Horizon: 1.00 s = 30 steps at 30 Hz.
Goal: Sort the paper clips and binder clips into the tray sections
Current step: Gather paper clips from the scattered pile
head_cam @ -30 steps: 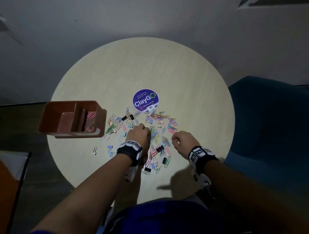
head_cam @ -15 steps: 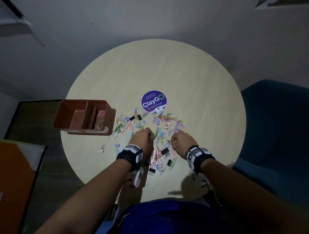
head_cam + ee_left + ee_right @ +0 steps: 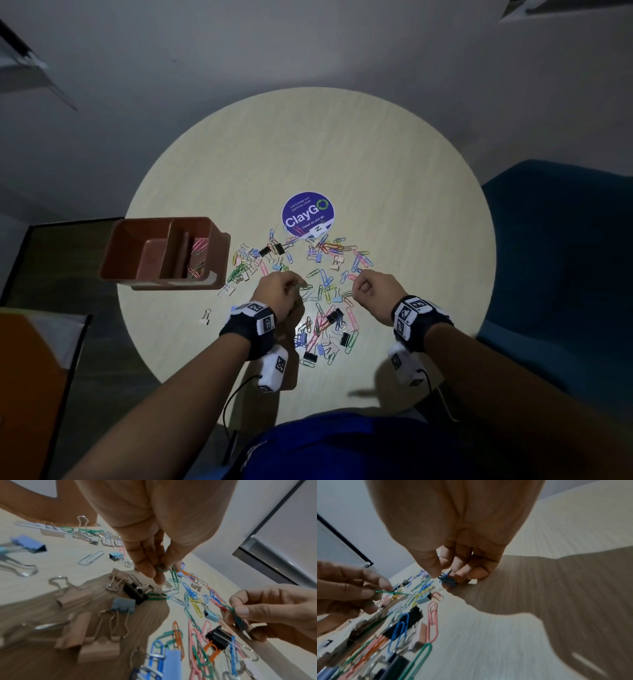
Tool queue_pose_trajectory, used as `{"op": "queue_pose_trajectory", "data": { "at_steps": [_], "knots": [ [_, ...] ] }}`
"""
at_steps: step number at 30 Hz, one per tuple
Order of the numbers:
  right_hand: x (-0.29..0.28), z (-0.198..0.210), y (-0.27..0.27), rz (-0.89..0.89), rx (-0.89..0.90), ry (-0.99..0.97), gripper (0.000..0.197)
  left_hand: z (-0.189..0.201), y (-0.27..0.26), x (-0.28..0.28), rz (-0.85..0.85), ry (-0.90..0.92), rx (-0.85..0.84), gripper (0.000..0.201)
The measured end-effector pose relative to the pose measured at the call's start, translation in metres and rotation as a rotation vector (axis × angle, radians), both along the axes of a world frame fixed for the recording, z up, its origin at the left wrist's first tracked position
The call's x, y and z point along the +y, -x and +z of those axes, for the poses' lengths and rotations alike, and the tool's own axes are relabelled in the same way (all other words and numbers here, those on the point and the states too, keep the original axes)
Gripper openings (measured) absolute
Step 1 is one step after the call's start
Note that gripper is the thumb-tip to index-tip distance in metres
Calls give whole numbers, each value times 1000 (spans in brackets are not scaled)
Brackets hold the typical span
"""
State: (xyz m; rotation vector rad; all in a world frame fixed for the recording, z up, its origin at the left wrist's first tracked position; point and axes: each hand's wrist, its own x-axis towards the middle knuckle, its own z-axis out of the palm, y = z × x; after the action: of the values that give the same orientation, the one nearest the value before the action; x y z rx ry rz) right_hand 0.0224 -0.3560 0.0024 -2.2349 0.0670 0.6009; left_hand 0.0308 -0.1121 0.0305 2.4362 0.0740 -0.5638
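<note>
Coloured paper clips and binder clips (image 3: 322, 274) lie scattered on the round table (image 3: 394, 192). My left hand (image 3: 279, 291) hovers just above the pile and pinches a green paper clip (image 3: 165, 569) between thumb and fingertips. To its right, my right hand (image 3: 373, 287) pinches a small bunch of blue and green paper clips (image 3: 447, 580). The brown sectioned tray (image 3: 164, 253) stands at the table's left edge, with a few pink clips (image 3: 198, 246) in its right section and its large left section bare.
A purple round sticker (image 3: 307, 214) marks the table's middle. One stray white binder clip (image 3: 206, 317) lies left of my left wrist. A blue chair (image 3: 561, 274) stands at the right, and an orange object (image 3: 27, 377) at the lower left off the table.
Both hands have lifted slightly off the pile and drawn apart, each now pinching paper clips. The head view has shifted left.
</note>
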Motion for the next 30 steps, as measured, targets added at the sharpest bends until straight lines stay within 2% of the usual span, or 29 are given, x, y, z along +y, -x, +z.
{"op": "queue_pose_trajectory", "data": {
  "at_steps": [5,9,13,15,19,23,27,30],
  "knots": [
    [-2,2,-3,-118,-3,-91,13,-2,-1,3,61,-3,14,16],
    [-7,5,-9,-161,-23,-53,14,-1,-1,4,48,10,38,7],
    [-10,7,-13,-190,-54,7,18,3,0,3,10,1,-15,13],
    [-12,10,-14,-180,-55,31,12,4,-1,2,-3,3,-38,9],
    [-12,10,-18,-165,-71,78,8,2,-6,4,-9,-4,-4,16],
    [-8,9,-21,-107,-72,134,12,-3,-4,9,-29,-69,43,20],
    [-3,11,-22,76,-78,284,23,-8,-1,14,-28,-118,50,21],
    [0,13,-23,157,-77,371,20,-10,-1,15,-37,-139,48,21]
  ]
}}
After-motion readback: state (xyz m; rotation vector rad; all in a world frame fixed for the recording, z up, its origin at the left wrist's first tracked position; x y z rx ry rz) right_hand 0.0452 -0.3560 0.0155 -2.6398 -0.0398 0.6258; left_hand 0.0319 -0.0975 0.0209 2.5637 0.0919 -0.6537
